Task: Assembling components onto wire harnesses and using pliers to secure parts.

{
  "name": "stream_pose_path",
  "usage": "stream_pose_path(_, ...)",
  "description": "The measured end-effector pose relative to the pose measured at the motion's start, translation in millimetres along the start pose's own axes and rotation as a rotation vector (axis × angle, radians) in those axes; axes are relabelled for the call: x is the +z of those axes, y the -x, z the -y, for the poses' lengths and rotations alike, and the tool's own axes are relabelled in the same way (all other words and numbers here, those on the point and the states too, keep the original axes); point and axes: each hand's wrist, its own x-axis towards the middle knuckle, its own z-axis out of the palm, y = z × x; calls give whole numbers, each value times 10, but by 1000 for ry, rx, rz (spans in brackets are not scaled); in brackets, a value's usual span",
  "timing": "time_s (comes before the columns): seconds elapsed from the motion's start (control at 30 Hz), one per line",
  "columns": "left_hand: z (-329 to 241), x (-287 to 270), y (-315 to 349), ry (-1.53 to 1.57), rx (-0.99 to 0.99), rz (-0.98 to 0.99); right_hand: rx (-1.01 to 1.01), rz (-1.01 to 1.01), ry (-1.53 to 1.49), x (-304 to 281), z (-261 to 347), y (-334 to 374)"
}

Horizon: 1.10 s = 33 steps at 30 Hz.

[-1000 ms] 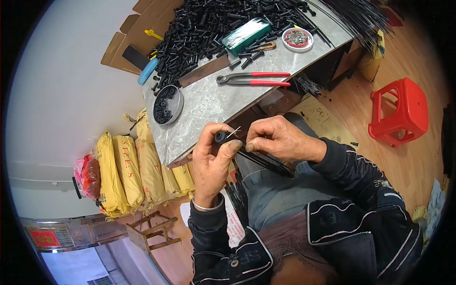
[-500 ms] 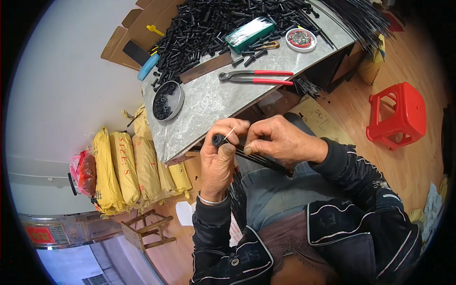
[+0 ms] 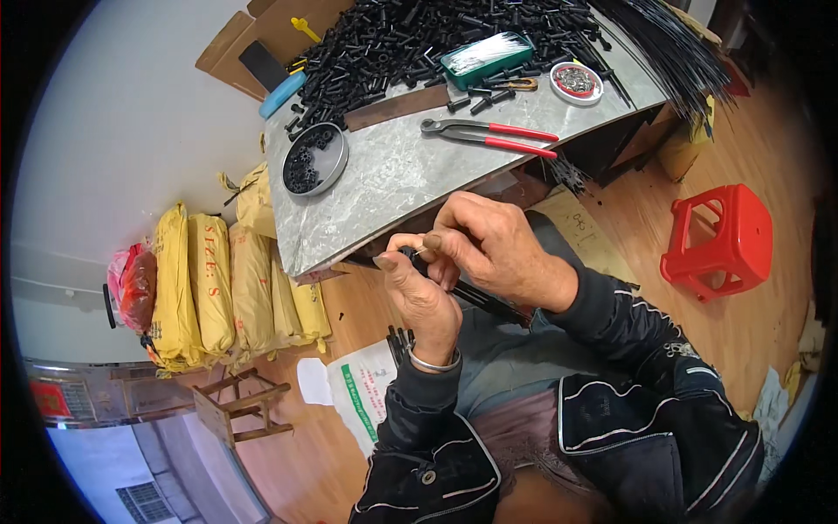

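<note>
My left hand [image 3: 425, 313] is closed round a small black round-ended part [image 3: 408, 252], its thumb raised beside it. Against it, my right hand [image 3: 497, 249] pinches a thin pale pin [image 3: 420, 251] with thumb and forefinger, at the black part's side. Most of the black part is hidden by the fingers. Both hands are just off the table's near edge, above my lap. Below them lies a bundle of long thin black rods [image 3: 491, 301].
On the grey table [image 3: 393, 183] are a heap of black plastic parts [image 3: 375, 57], a green box of white pins [image 3: 489, 57], red-handled pincers [image 3: 497, 137], a flat metal bar [image 3: 397, 107], a dish of small black pieces [image 3: 336, 166] and a dish of metal bits [image 3: 576, 81]. A red stool [image 3: 729, 236] stands right.
My right hand has moved left and up to meet my left hand at the pin. The left hand has turned, hiding more of the black part. The view has shifted slightly.
</note>
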Motion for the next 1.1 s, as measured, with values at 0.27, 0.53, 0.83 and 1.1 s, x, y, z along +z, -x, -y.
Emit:
stream_pose_path(0.27,80,70,-27,-170,103,-59,-402,-154,437,-15,63,-155)
stream_pose_path(0.53,132,75,32,5,11,13,288,228,-177,-108,-228,-33)
stream_pose_path(0.83,63,61,-38,5,-89,12,-171,-42,890,-860,-801,-513)
stream_pose_path(1.1,-10,44,-32,-11,-99,60,-335,24,991,-924,-1201,-604)
